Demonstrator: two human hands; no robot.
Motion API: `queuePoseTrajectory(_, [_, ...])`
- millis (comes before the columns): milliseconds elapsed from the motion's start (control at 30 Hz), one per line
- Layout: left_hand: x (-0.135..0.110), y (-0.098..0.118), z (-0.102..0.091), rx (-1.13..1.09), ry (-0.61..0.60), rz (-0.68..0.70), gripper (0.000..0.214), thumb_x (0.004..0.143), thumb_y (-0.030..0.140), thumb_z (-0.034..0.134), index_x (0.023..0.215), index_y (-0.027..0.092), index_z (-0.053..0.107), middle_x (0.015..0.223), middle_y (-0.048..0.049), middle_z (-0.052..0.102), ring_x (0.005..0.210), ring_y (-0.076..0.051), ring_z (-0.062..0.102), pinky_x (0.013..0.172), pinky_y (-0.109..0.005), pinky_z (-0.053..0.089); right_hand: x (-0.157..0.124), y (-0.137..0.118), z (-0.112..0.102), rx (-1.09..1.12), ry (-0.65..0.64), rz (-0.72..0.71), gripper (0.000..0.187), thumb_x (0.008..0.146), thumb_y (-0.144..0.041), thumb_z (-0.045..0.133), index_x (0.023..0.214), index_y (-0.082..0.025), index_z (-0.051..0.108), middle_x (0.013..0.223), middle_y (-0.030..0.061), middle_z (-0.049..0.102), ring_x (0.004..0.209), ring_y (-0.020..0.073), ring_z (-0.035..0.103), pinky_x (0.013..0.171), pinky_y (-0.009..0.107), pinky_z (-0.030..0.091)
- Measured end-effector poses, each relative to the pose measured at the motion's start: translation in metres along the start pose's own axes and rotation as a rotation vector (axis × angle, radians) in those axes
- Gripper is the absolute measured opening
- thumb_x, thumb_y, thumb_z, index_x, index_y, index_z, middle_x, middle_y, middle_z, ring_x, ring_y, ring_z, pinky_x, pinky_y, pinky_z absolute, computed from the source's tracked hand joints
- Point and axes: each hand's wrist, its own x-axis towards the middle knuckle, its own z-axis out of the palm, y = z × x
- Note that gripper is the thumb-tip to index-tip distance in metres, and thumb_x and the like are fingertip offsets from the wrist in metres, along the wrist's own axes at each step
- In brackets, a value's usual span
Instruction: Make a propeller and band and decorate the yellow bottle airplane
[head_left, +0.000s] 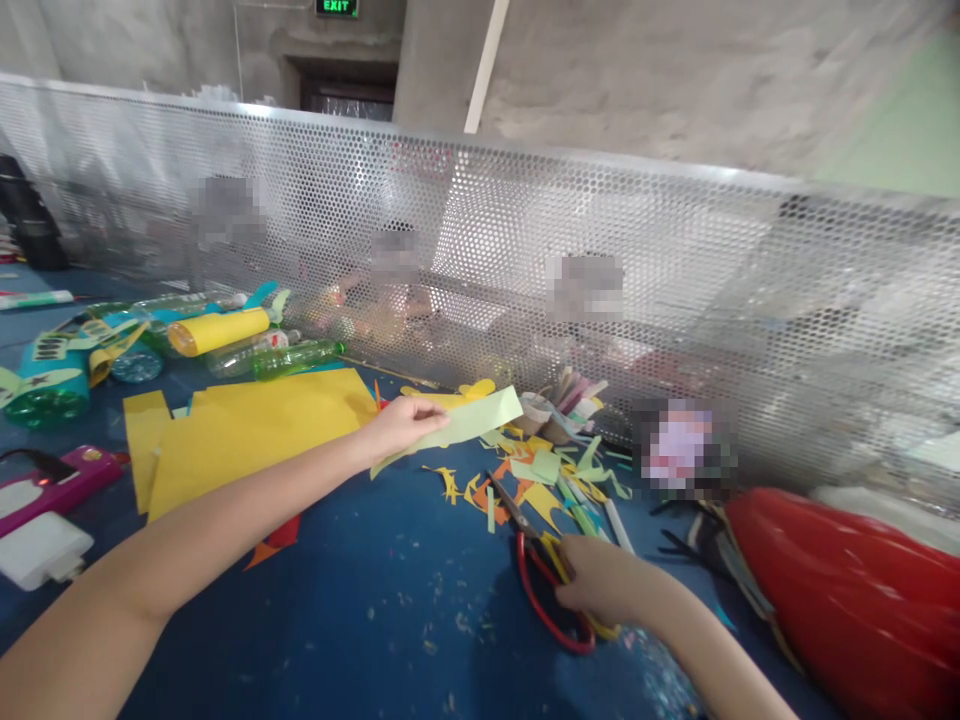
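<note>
My left hand (405,424) reaches over the table and pinches a pale green paper strip (484,415), which sticks out to the right of the fingers. Scissors (519,512) with red and yellow handles are in my right hand (611,580), their blades pointing away from me toward the scraps. Whether the blades are fully closed is hard to see. Cut paper scraps (540,468) in yellow, orange and green lie just beyond the blades. Large yellow paper sheets (255,430) lie to the left, partly behind my left forearm.
Plastic bottles (300,358), some wrapped in coloured paper, lie at the back left. A pink power strip (67,485) with a white adapter (45,545) is at the left edge. A shiny red bag (847,580) stands at right. A perforated metal screen (480,240) borders the blue table (360,620).
</note>
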Motion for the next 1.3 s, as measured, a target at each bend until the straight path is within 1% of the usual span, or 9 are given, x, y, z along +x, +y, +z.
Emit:
queuePoseTrajectory(100, [0.0,0.003,-0.001,-0.005,0.001,0.017,0.023,0.079,0.031,0.058,0.09,0.013,0.068,0.067,-0.0025,0.062,0.051,-0.009,0.046,0.05,-0.022,0.034,0.008,0.017,-0.002,0.12,0.031,-0.01,0.01,0.07,-0.025,0.056,0.074,-0.015,0.057,0.081,0.0104,0.068,0.072,0.0247,0.063,0.057,0.03,0.041])
queuePoseTrajectory(200, [0.0,0.006,-0.002,-0.012,0.018,0.01,0.022,0.081,0.03,0.056,0.09,0.013,0.067,0.068,-0.0013,0.062,0.051,-0.008,0.045,0.048,-0.02,0.032,0.01,0.032,-0.008,0.385,0.111,-0.077,0.02,0.077,-0.036,0.054,0.068,-0.018,0.053,0.071,0.0064,0.065,0.069,0.0223,0.061,0.06,0.03,0.043])
queuePoseTrajectory(333, [0.001,0.007,-0.003,-0.012,0.05,-0.016,0.024,0.081,0.031,0.055,0.092,0.014,0.067,0.069,-0.0009,0.061,0.05,-0.007,0.043,0.045,-0.02,0.031,0.003,0.033,-0.012,0.933,0.165,-0.295,0.038,0.079,-0.056,0.055,0.087,-0.02,0.058,0.091,0.0068,0.067,0.086,0.0226,0.063,0.074,0.032,0.05])
queuePoseTrajectory(433, [0.001,0.006,-0.004,-0.043,0.063,0.035,0.026,0.08,0.035,0.057,0.091,0.014,0.067,0.066,-0.001,0.06,0.045,-0.006,0.039,0.043,-0.021,0.028,-0.003,0.019,-0.01,1.13,0.157,-0.4,0.049,0.079,-0.067,0.048,0.095,-0.022,0.06,0.104,0.009,0.065,0.106,0.0259,0.059,0.087,0.037,0.048])
queuePoseTrajectory(600, [0.0,0.012,-0.005,-0.203,0.113,0.096,0.025,0.073,0.032,0.066,0.092,0.014,0.064,0.082,-0.0042,0.066,0.055,-0.007,0.047,0.049,-0.02,0.034,-0.011,-0.014,-0.002,1.036,0.264,-0.453,0.052,0.082,-0.069,0.039,0.091,-0.022,0.06,0.096,0.0074,0.065,0.094,0.0251,0.061,0.082,0.038,0.052])
queuePoseTrajectory(733, [-0.003,0.016,-0.004,-0.232,0.075,0.091,0.024,0.071,0.032,0.068,0.087,0.014,0.064,0.071,0.0001,0.062,0.047,-0.004,0.04,0.045,-0.02,0.029,-0.016,-0.03,0.001,0.825,0.388,-0.436,0.046,0.087,-0.062,0.036,0.088,-0.022,0.058,0.079,0.0041,0.063,0.072,0.0201,0.059,0.075,0.035,0.053])
queuePoseTrajectory(867, [-0.006,0.016,0.0,-0.203,0.001,0.089,0.023,0.071,0.031,0.069,0.085,0.014,0.064,0.061,0.0032,0.058,0.042,-0.003,0.036,0.042,-0.019,0.025,-0.022,-0.039,0.002,0.802,0.452,-0.448,0.04,0.089,-0.055,0.037,0.092,-0.022,0.059,0.088,0.0058,0.065,0.078,0.0213,0.061,0.072,0.033,0.053])
queuePoseTrajectory(1100, [-0.011,0.017,0.003,-0.11,-0.068,0.151,0.03,0.071,0.033,0.07,0.094,0.015,0.066,0.089,-0.0043,0.07,0.075,-0.014,0.062,0.07,-0.024,0.044,-0.033,-0.05,-0.004,0.756,0.489,-0.418,0.039,0.087,-0.054,0.039,0.09,-0.022,0.06,0.085,0.0052,0.067,0.075,0.0214,0.063,0.071,0.032,0.054])
queuePoseTrajectory(1300, [-0.012,0.018,0.003,-0.05,-0.066,0.172,0.027,0.071,0.033,0.07,0.091,0.015,0.064,0.09,-0.0047,0.07,0.077,-0.015,0.063,0.07,-0.025,0.045,-0.035,-0.052,-0.005,0.752,0.478,-0.427,0.04,0.088,-0.055,0.037,0.087,-0.021,0.058,0.084,0.0054,0.066,0.076,0.022,0.063,0.071,0.033,0.053])
